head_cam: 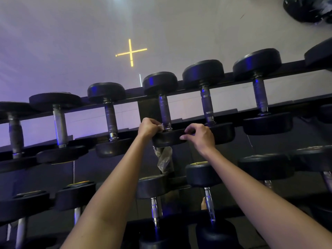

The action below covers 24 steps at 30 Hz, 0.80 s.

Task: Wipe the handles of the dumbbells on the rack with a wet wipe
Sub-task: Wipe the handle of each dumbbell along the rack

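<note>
The left hand [149, 127] pinches the limp wet wipe [161, 127] against the near end of the rigid handle [164, 109]. The right hand [200, 137] grips the heavy near head [168, 140], likely steadying it.

Each dumbbell head [160, 83] looks like matt black rubber with a faint sheen. The handles [165, 110] are grey metal, rough and knurled along the middle, with smooth glossy chrome collars. The rack rails [229, 75] are matt black metal. The wet wipe [161, 127] at centre frame is pale, crumpled cloth. Just below centre, the plastic film [165, 159] is clear, crinkled and glossy. The wall [71, 51] is smooth and matt.
</note>
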Available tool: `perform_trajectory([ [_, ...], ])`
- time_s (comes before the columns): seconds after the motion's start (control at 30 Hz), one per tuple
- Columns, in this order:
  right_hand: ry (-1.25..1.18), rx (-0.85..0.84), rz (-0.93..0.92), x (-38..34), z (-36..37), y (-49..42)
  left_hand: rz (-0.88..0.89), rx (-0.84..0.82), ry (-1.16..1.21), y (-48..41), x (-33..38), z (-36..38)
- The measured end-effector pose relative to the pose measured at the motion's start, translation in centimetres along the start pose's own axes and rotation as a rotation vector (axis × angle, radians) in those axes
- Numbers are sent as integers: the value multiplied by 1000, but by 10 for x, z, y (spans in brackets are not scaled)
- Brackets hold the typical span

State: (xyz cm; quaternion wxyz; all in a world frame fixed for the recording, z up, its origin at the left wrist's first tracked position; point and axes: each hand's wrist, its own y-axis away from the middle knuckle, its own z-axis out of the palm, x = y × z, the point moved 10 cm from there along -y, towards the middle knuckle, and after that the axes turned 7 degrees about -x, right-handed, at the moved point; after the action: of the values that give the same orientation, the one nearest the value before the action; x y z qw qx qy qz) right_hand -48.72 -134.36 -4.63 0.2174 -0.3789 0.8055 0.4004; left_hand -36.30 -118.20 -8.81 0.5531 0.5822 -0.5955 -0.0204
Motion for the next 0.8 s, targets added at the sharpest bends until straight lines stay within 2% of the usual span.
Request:
perform_trajectory([
  [0.1,3,1,-4,-1,1,0,8,-15,12,3,-1,2],
  [0.23,11,-4,-8,0,0,0,158,-36,62,20,22,-12],
  [0.27,11,-10,-14,0,0,1,214,55,84,22,32,-22],
  [0.37,0,-41,-42,-3,1,2,347,476,90,31,64,-55],
  [0.43,-16,-56,-43,-4,1,1,432,575,40,32,82,-50],
  [0.53,-52,-53,-15,-2,1,-4,516,533,-45,25,96,-28],
  [0.63,-83,-39,11,1,1,-5,539,519,25,20,91,-20],
  [0.73,-95,-31,8,2,3,-6,480,538,213,6,77,-30],
  [0.8,-90,-28,6,3,3,-6,366,517,492,-12,57,-33],
])
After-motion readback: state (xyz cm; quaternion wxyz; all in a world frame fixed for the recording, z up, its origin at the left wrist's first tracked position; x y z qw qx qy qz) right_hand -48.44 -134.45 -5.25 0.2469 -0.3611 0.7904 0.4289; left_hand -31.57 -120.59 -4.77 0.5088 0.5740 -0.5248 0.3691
